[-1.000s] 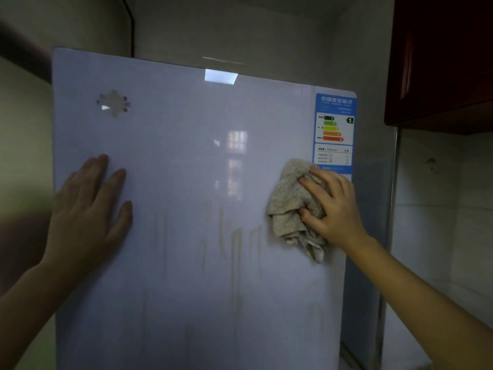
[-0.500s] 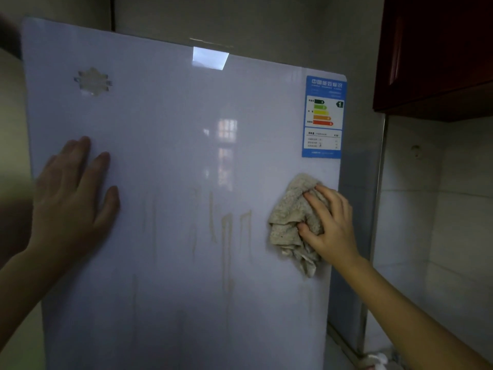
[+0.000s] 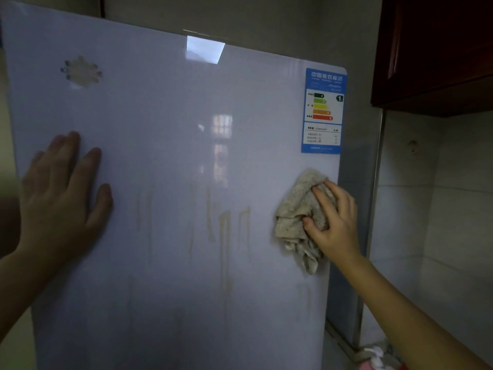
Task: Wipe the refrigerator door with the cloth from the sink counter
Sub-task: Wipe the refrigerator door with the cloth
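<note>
Containers: I see only a white pump-top bottle at the bottom edge, on the floor by the fridge's right side; I cannot tell its contents.
Door: I face the glossy pale lavender-white refrigerator door, which fills most of the view.
Door surface: brownish vertical drip streaks run down the lower middle; a worn star-shaped sticker remnant sits upper left; a blue energy-rating label sits upper right.
Cloth: the crumpled beige terry cloth is pressed to the door near its right edge, below the label, right of the streaks, with a loose tail hanging down.
Right hand: my right hand has fingers curled over the cloth, thumb beneath, gripping it against the door.
Left hand: my left hand lies flat and spread on the door's left side, holding nothing.
Surroundings: a dark red-brown wall cabinet hangs upper right over a pale tiled wall.
</note>
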Demonstrator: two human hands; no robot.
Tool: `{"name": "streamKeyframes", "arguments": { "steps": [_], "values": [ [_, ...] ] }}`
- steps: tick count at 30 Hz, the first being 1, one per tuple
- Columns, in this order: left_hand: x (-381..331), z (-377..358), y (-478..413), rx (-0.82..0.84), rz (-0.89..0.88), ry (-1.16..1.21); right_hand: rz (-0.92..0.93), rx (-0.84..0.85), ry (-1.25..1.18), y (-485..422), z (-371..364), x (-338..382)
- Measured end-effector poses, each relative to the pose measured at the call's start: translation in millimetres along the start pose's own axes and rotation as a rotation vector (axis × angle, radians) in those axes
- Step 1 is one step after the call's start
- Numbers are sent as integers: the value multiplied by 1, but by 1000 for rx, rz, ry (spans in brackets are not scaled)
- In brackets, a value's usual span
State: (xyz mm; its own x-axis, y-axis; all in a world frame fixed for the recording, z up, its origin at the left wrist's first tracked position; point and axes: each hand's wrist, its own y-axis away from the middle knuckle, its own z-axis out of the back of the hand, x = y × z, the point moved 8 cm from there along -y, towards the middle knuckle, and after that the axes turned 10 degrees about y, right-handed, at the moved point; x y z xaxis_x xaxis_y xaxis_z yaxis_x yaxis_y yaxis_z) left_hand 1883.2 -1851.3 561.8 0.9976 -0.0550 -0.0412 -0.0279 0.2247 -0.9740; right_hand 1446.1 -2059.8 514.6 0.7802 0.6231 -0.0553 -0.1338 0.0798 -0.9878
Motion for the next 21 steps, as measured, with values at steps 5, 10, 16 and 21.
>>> {"name": "streamKeyframes", "arguments": {
  "steps": [5,10,16,21],
  "values": [
    [5,-2,0,-17,13,-15,-132,-35,-53,-33,7,-16],
    [3,-2,3,-38,30,33,-100,-12,-40,-23,3,-6],
    [10,-9,5,-20,78,100,90,39,45,-3,0,1],
    [12,-9,6,-30,77,124,-83,-34,-10,-36,5,-12]
  ]
}}
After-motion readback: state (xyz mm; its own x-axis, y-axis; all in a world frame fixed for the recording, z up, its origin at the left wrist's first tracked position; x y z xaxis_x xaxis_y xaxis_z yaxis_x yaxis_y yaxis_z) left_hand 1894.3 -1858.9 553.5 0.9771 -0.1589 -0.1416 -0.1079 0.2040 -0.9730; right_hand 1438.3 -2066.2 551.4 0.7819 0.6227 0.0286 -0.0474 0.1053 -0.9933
